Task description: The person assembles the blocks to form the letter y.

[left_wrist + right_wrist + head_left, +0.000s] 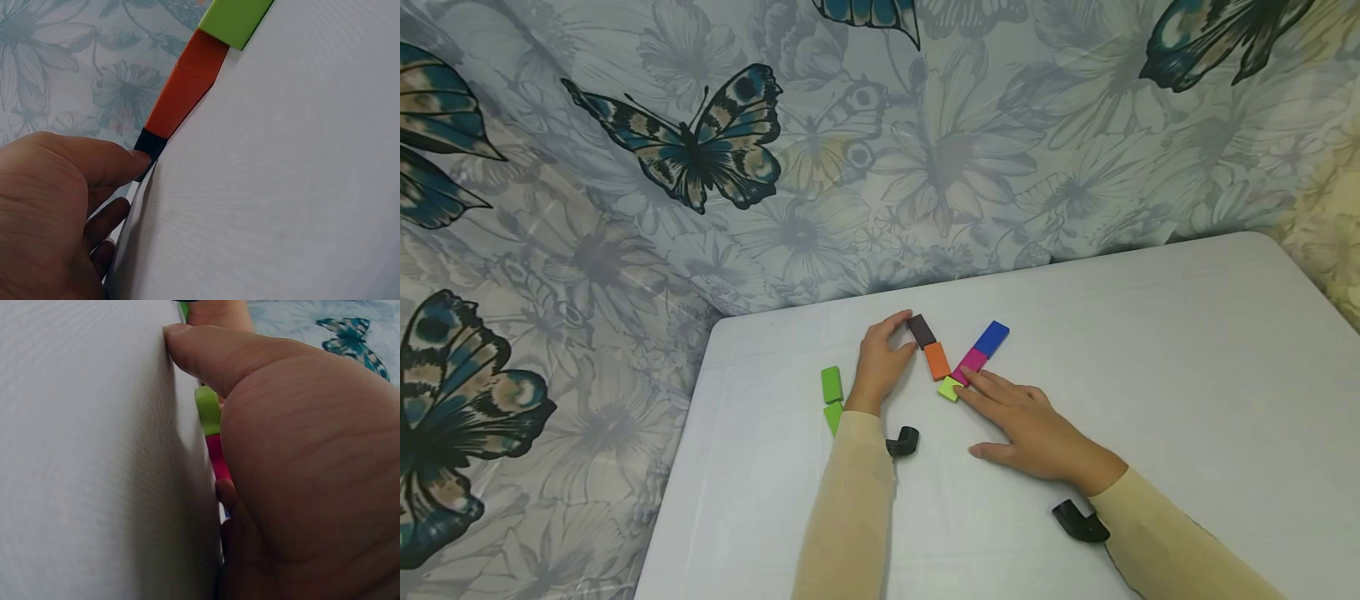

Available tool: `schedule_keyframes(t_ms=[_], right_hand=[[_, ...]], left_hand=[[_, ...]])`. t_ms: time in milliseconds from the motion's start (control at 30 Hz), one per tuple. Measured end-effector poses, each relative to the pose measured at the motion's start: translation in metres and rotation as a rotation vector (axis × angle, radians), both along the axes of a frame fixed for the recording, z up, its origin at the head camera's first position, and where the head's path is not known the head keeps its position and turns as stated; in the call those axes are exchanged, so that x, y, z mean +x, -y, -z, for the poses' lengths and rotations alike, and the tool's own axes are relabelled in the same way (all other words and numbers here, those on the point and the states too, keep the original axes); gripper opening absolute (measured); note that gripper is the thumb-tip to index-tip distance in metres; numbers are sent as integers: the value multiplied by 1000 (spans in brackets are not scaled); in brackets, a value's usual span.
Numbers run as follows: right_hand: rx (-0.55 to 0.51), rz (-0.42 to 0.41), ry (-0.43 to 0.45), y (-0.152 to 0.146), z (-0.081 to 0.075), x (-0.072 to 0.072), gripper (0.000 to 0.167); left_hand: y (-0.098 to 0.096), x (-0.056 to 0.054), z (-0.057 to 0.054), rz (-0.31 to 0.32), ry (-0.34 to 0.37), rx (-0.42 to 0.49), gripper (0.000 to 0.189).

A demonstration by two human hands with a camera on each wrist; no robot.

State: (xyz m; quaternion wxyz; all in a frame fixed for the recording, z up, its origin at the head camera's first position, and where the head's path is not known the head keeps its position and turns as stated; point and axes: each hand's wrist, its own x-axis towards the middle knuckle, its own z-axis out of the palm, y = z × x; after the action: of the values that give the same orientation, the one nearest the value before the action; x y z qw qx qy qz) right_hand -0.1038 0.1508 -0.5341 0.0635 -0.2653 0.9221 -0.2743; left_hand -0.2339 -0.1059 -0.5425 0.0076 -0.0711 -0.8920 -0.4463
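Five small rectangular blocks form a V in the head view. The left arm has a dark brown block (921,331) and an orange block (937,361). At the bottom point lies a lime block (950,389), and a magenta block (970,365) and a blue block (992,339) run up the right arm. My left hand (882,362) holds the dark brown block between thumb and forefinger, its thumb over the block in the left wrist view. My right hand (1026,425) lies low with fingers outstretched, fingertips at the lime and magenta blocks.
Two green blocks (831,384) lie left of my left forearm, the nearer partly hidden by the sleeve. All rests on a white-covered table (1187,358). Behind it hangs butterfly-patterned cloth (820,217). Black wrist-worn pieces (1081,522) stick out beside both sleeves.
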Motion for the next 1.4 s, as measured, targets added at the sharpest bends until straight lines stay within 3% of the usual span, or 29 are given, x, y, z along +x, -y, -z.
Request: schedule_keyframes(t_ms=[467,600,733,833,900,1233,1400], right_hand=[[6,-1,-2,0,-1,0,87],[0,-1,0,-1,-2,1,87],[-3,0,2,-1,-2,2,86],[-6,-1,-1,-1,-1,2,86],[-7,-4,-9,-2,-1,2,86],[2,-7,-11,0,1,1,88],[-18,-11,-22,-2,2,2,87]], left_hand=[[0,-1,1,43,3,-49,61],[0,2,-2,47,24,-20,65],[2,6,-5,53,19,188,57],[3,8,-6,100,-18,409,49],[4,10,-9,134,-43,499,49],[21,27,-34,228,-1,686,57],[43,34,-47,242,-2,766,81]])
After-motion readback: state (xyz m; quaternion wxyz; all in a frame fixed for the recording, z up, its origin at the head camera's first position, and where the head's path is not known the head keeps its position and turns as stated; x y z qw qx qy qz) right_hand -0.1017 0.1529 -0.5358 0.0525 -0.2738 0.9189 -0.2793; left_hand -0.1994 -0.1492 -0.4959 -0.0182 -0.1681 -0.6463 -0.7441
